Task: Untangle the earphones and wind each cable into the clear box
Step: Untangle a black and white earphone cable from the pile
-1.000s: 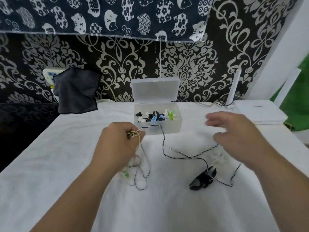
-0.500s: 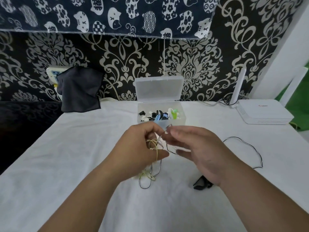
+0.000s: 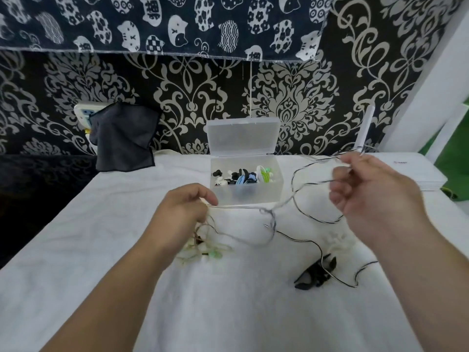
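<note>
Since the earlier frame your hands part: your left hand (image 3: 185, 212) pinches the pale cable bundle (image 3: 200, 246) just before the clear box (image 3: 247, 196), and your right hand (image 3: 368, 196) pinches the dark cable (image 3: 292, 184), lifted rightward. Pulling harder likely tightens the snarl (image 3: 269, 215) between them, or drags the line against the open box.

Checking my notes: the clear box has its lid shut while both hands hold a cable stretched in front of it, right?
No. The head view shows the clear box with its lid open, standing upright. The left hand and right hand do hold a cable stretched in front of it.
</note>
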